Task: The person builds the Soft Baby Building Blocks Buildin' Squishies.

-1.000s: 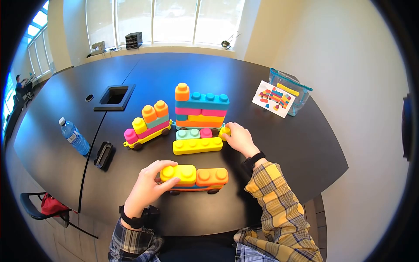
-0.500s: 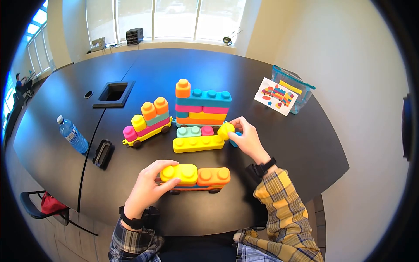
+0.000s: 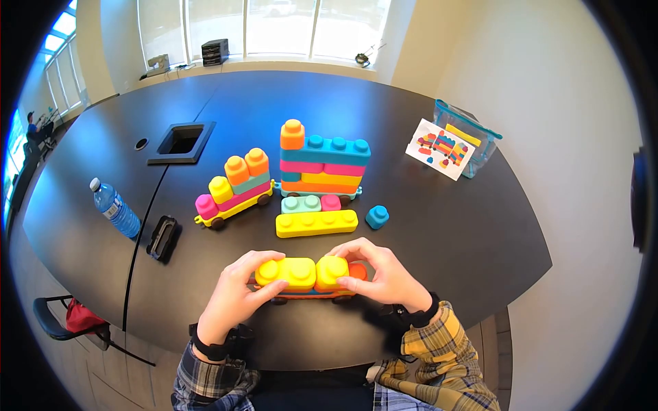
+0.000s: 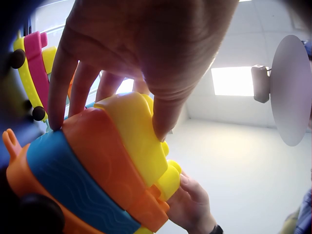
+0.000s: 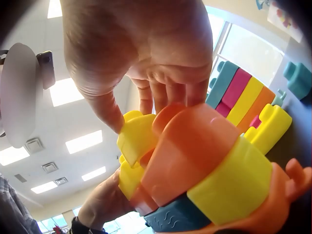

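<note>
A block wagon sits at the near table edge, with an orange base, then blue and yellow blocks (image 5: 231,187) and an orange layer (image 5: 190,148). My left hand (image 3: 236,291) holds the two-stud yellow block (image 3: 295,272) on its left end, thumb on the near side and fingers on the far side. Between thumb and fingers of my right hand (image 3: 394,277) is a small one-stud yellow block (image 3: 332,272), over the orange layer right beside the larger yellow block. In the right wrist view it stands tilted, and an orange stud shows next to it.
Beyond the wagon lie a long yellow block (image 3: 317,224), a mint block (image 3: 301,204), a pink block (image 3: 330,202) and a blue block (image 3: 377,217). Two built wagons (image 3: 322,156) stand behind. A bottle (image 3: 115,209), black case (image 3: 162,238), picture card (image 3: 442,149) and clear bag (image 3: 483,154) are farther out.
My right hand has lifted the small yellow block from beside the long yellow one and carried it nearer, onto the wagon. The blue block is now uncovered. My left hand has kept its hold.
</note>
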`<state>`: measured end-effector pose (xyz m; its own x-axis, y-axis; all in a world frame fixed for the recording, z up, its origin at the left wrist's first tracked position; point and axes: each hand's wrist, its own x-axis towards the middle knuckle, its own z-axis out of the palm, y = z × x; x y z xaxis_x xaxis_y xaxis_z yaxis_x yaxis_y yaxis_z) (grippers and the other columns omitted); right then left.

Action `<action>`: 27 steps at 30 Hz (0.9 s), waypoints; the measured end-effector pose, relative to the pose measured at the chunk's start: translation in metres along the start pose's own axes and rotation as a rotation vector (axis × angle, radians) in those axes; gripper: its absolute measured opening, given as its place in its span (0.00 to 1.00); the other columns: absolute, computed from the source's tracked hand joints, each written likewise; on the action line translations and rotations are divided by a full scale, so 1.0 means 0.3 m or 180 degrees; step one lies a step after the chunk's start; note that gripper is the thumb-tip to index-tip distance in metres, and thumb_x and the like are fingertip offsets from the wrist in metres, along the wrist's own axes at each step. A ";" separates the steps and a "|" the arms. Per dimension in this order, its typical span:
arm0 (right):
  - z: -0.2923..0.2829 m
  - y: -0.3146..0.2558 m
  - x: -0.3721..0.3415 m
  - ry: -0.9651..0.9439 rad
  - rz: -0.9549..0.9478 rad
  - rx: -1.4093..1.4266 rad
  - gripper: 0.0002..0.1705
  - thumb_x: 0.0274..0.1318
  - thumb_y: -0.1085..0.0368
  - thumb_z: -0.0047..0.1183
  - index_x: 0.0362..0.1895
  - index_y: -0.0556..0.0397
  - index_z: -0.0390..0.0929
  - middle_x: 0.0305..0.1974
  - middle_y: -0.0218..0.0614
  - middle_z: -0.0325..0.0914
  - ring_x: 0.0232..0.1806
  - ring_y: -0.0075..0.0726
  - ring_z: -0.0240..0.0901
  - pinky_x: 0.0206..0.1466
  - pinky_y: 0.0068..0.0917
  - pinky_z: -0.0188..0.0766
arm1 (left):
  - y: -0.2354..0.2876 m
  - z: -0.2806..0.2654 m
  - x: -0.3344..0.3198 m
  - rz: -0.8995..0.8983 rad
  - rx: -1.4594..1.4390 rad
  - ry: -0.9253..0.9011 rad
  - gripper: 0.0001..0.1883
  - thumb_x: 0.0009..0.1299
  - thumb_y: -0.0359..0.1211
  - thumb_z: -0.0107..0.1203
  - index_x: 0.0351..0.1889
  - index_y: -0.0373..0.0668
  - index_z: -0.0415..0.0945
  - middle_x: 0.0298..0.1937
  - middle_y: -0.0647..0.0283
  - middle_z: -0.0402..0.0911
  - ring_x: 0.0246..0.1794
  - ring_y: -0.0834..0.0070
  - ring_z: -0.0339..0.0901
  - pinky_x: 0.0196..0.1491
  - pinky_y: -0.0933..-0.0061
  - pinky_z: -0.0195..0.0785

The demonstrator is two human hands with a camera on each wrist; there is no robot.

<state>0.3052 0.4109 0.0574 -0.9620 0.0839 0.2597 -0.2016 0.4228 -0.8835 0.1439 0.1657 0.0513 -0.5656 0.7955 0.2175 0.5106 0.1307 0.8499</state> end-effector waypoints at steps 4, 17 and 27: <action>0.017 0.017 -0.012 0.0031 0.0040 0.0016 0.21 0.64 0.69 0.66 0.58 0.57 0.73 0.57 0.43 0.83 0.58 0.39 0.83 0.67 0.36 0.76 | 0.004 -0.001 -0.001 -0.0006 0.0028 -0.0024 0.22 0.68 0.31 0.70 0.60 0.45 0.81 0.53 0.60 0.84 0.53 0.68 0.83 0.48 0.69 0.82; 0.002 0.008 -0.012 -0.0023 0.0293 -0.0178 0.24 0.66 0.64 0.66 0.62 0.58 0.75 0.56 0.42 0.84 0.58 0.40 0.83 0.66 0.35 0.76 | 0.004 0.005 0.000 0.0138 0.0040 0.0058 0.21 0.69 0.33 0.70 0.60 0.44 0.80 0.49 0.57 0.84 0.50 0.62 0.84 0.49 0.67 0.82; -0.247 0.355 0.048 0.1204 0.1097 -0.2717 0.31 0.59 0.50 0.68 0.61 0.54 0.78 0.58 0.48 0.81 0.59 0.56 0.80 0.61 0.46 0.78 | -0.009 0.004 0.000 0.0089 -0.0062 -0.0010 0.22 0.69 0.31 0.68 0.61 0.43 0.80 0.54 0.60 0.84 0.53 0.70 0.83 0.46 0.72 0.82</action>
<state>0.2833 0.5241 -0.0042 -0.7913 0.5435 0.2801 0.4206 0.8163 -0.3959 0.1432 0.1660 0.0484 -0.5492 0.8006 0.2397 0.5133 0.0968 0.8527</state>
